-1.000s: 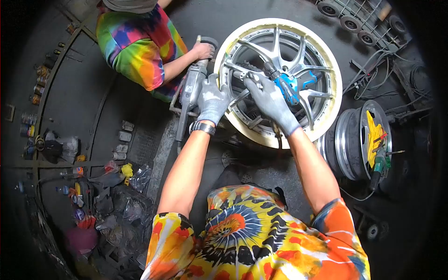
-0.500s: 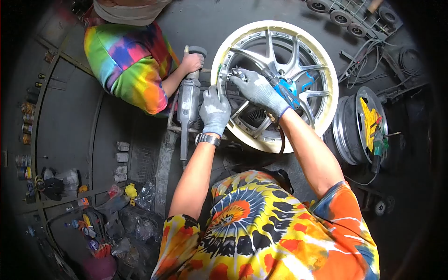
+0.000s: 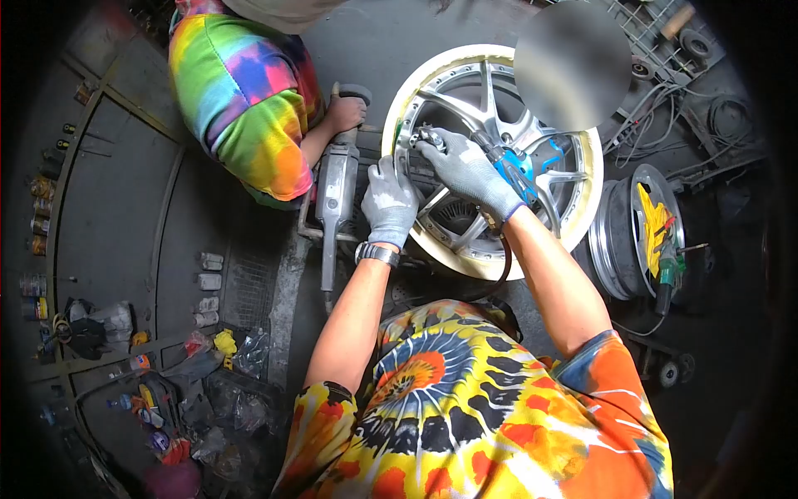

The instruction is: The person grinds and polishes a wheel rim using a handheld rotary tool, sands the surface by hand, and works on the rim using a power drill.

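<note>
A multi-spoke silver wheel (image 3: 593, 183) with a pale, yellowish outer lip lies face up in front of me. My right hand (image 3: 465, 170), in a grey glove, is closed around a silver air tool (image 3: 430, 139), its metal head at the bolt ring on the wheel's left side. A brass fitting and dark hose (image 3: 506, 259) lead from under that wrist. My left hand (image 3: 389, 202), also gloved, lies with fingers stretched out against the wheel's left edge. A blue and black power tool (image 3: 519, 166) rests on the spokes beside my right hand.
At left, another person's bare hand (image 3: 347, 111) holds a grey angle grinder (image 3: 338, 183). A second wheel (image 3: 611, 241) stands at right, with a yellow glove (image 3: 654, 220) and green tool (image 3: 670, 270). Cables (image 3: 661, 112) hang at upper right; a blurred patch hides part there.
The view has shifted slightly, and a blurred patch now covers the wheel's upper right. The other person's body sits farther right in view. Both my hands stay at the wheel's left side.
</note>
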A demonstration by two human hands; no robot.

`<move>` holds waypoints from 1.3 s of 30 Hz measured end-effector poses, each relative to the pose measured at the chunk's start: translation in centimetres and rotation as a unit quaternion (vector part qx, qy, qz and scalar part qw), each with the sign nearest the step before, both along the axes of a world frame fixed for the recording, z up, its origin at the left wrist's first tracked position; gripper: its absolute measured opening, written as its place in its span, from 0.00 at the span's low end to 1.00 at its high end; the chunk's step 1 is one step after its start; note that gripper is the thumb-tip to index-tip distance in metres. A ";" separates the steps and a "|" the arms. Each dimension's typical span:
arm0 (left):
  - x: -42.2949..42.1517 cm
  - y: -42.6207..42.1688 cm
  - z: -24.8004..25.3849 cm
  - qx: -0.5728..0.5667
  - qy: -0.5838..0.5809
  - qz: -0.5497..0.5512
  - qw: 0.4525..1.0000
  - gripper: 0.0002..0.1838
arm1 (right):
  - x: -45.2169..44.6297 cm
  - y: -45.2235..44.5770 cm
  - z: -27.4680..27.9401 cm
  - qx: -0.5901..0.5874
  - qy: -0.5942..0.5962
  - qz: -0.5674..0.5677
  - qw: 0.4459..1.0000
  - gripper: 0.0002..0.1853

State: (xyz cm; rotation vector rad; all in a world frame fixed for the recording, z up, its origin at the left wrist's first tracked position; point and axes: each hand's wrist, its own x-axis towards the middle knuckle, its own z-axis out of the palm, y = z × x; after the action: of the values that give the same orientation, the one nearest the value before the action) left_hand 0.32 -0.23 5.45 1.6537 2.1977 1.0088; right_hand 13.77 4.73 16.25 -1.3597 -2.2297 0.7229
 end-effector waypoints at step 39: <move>0.5 0.4 -1.3 -0.003 0.072 -0.025 0.997 0.28 | 2.0 -5.0 -2.7 -0.044 0.076 -0.068 0.994 0.23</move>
State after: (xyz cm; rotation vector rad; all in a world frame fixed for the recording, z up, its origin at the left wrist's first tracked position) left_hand 0.84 0.18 4.11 1.8222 2.2311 0.8954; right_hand 15.79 -0.30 13.55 -1.4310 -1.9885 0.8541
